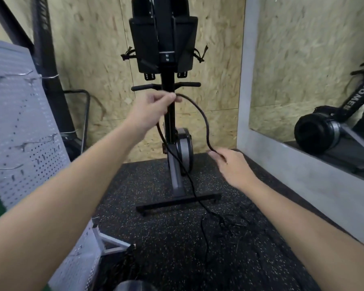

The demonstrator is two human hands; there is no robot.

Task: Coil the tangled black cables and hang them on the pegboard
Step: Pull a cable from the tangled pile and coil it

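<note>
My left hand (pixel 153 108) is raised in front of me and pinches a black cable (pixel 204 120) at its top. From there the cable arcs right and down to my right hand (pixel 229 164), whose fingers curl round it lower down. A second strand drops from the left hand to the floor, where it joins a tangled heap of black cables (pixel 225 225) on the speckled mat. The white pegboard (pixel 19 127) stands tilted at the left, with several wire hooks on it.
An upright black exercise machine (pixel 166 59) stands straight ahead, its base bar (pixel 177 203) on the black rubber floor. OSB walls close the back. A mirror (pixel 315 80) in a grey frame fills the right. The pegboard's white foot (pixel 111 242) juts out at lower left.
</note>
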